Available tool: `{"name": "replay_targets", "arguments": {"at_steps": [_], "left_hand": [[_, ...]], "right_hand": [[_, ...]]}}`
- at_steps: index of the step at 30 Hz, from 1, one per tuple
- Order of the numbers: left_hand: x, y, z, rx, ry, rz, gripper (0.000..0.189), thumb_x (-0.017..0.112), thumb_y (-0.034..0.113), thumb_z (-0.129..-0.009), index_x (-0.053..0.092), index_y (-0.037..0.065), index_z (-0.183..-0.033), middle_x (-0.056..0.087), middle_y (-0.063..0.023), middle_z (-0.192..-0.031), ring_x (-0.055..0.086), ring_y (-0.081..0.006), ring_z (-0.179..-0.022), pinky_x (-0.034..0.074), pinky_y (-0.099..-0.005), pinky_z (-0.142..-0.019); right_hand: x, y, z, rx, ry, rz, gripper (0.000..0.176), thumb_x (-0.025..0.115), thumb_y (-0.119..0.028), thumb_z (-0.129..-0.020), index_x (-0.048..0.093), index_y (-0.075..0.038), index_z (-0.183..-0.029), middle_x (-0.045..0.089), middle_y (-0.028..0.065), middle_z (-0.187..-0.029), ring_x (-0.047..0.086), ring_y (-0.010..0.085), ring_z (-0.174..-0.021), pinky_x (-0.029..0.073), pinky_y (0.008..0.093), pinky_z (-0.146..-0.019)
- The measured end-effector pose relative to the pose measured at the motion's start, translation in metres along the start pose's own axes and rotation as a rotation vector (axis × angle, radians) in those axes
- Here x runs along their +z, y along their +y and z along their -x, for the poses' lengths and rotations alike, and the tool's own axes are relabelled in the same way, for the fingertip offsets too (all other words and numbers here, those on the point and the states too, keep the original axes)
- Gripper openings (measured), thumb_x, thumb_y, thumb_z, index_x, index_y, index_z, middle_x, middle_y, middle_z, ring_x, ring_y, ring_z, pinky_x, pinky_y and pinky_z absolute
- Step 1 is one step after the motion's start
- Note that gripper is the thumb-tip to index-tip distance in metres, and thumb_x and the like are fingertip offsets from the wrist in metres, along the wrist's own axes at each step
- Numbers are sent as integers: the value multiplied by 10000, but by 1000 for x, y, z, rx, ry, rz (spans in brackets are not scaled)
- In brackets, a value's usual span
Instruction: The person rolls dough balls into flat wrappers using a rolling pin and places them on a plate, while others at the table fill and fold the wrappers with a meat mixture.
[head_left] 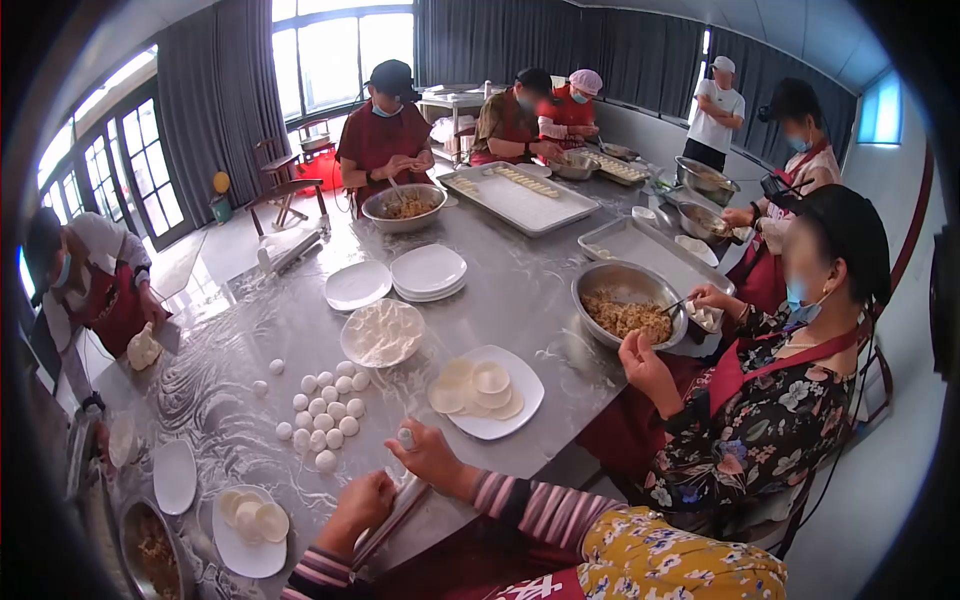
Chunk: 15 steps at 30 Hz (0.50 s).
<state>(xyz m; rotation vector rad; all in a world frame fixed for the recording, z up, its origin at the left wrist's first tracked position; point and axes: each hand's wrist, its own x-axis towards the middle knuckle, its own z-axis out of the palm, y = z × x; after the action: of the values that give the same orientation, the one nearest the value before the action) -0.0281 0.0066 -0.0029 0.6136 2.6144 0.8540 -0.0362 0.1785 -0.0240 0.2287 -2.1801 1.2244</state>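
Observation:
At the near table edge my left hand is closed, fingers curled; what it holds, if anything, is hidden. Just right of it, my right hand is closed too, with a small pale rounded thing showing at its fingers, too small to name. Ahead of my hands lie several floured dough balls. A white plate beyond my right hand carries round dough wrappers. Another white plate with wrappers sits left of my left hand. A bowl of flour stands behind the balls.
Stacked white plates stand mid-table. A co-worker at right sits by a steel bowl of filling. Trays and a bowl are farther back, with several people around. At left, a person bends over dough.

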Motion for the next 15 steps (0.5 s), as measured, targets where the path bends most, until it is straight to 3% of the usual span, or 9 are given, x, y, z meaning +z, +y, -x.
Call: {"name": "replay_targets", "arguments": {"at_steps": [3,5,6,10,13,15], "left_hand": [[-3,3,3,-58,-4,79,126,620,159,-751,637,49,-809,638,-171,-765,631,-332,-746,487,-378,-674],[-3,-5,8,86,-4,62,139,621,165,-750,634,40,-811,635,-173,-758,628,-326,-725,484,-385,-663],[-3,-6,11,29,-35,118,153,622,170,-753,632,30,-814,635,-177,-760,627,-328,-720,482,-392,-657],[-2,6,6,41,-32,12,168,613,177,-752,627,22,-814,637,-182,-766,635,-322,-740,483,-400,-663],[-2,8,4,39,1,74,174,605,180,-755,618,13,-803,636,-189,-770,633,-325,-740,480,-400,-662],[-7,7,15,49,-26,78,172,602,179,-755,616,14,-800,633,-190,-766,629,-330,-734,478,-399,-661]], "right_hand": [[-11,-2,10,14,-15,-53,293,729,-223,-737,526,-31,-824,565,163,-638,574,365,-581,436,433,-500],[-34,-6,28,-35,8,-11,291,736,-212,-733,519,-37,-817,555,163,-628,578,360,-582,433,425,-487],[-45,-13,29,-1,-28,-176,299,740,-195,-728,513,-38,-842,553,169,-629,572,373,-576,432,424,-481],[-16,-10,6,-47,12,22,303,714,-184,-740,513,-16,-892,572,215,-669,567,418,-608,446,453,-521],[-12,-16,-2,59,-24,-59,308,716,-185,-738,512,-17,-895,556,207,-667,557,414,-611,434,453,-511],[-34,-17,23,13,-6,-46,328,719,-190,-735,507,-8,-908,550,205,-659,550,414,-606,428,456,-502]]}}
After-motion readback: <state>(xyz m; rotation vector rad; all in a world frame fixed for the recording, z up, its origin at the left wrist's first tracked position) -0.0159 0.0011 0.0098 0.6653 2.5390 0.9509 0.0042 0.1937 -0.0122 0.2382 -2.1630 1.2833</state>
